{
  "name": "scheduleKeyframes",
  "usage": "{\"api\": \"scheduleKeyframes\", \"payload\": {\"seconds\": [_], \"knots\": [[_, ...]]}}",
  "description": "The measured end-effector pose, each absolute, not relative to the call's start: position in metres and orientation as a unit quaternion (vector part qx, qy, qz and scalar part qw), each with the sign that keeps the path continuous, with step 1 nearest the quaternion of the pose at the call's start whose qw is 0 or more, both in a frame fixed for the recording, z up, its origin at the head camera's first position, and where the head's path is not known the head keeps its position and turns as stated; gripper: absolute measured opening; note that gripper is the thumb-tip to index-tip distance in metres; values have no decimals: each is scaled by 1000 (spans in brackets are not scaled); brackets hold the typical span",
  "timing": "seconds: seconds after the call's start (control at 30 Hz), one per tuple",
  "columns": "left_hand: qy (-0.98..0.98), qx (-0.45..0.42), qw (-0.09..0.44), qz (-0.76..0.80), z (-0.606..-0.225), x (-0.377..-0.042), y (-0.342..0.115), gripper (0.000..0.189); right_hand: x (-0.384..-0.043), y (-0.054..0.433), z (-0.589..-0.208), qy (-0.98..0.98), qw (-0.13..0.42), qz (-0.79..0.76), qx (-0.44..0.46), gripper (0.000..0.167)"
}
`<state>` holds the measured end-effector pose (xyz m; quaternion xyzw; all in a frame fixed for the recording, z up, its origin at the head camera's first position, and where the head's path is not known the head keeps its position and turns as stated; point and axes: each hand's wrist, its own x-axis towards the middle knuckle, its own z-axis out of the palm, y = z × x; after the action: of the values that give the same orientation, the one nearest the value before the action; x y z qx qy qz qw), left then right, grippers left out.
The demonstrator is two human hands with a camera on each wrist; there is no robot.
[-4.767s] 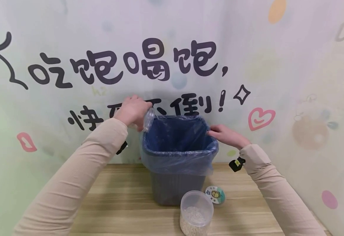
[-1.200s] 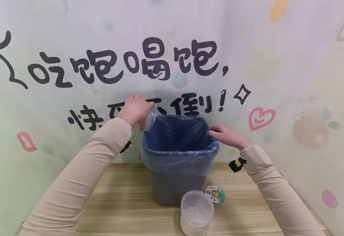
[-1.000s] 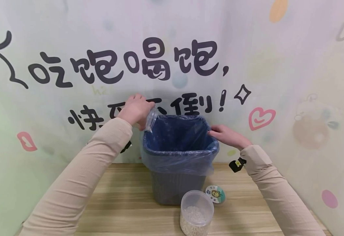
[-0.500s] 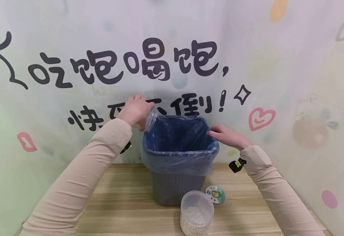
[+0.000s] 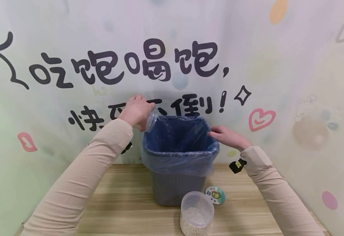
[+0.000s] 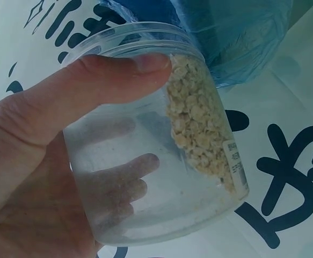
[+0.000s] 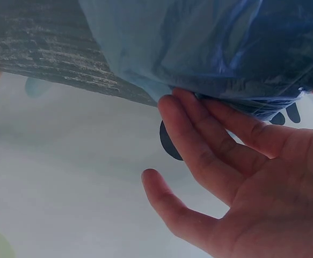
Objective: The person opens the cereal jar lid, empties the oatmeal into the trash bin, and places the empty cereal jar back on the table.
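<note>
Centre-left, the left hand (image 5: 137, 111) grips a tilted jar (image 5: 152, 120), oats (image 6: 196, 115) remaining inside, at the bin (image 5: 178, 186); centre-right, the right hand (image 5: 228, 136) grips the bin. Lower centre, an open tub (image 5: 196, 209) stands part-filled.

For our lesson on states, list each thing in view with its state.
Held jar: tilted, partly filled
Standing jar: upright, open, partly filled
Lid: off, on table
Bin: upright, lined
Liner: folded over bin's rim
Left hand: gripping held jar
Right hand: touching liner at bin's rim
</note>
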<state>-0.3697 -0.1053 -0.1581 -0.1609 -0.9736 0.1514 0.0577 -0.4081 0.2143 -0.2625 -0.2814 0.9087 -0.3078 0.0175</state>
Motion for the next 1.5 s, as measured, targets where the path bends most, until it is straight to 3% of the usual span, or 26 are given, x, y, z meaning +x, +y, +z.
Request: {"api": "scheduleKeyframes", "payload": {"seconds": [1.5], "knots": [[-971, -155, 65, 170, -159, -369, -99, 82, -407, 215, -263, 906, 17, -315, -281, 29]]}}
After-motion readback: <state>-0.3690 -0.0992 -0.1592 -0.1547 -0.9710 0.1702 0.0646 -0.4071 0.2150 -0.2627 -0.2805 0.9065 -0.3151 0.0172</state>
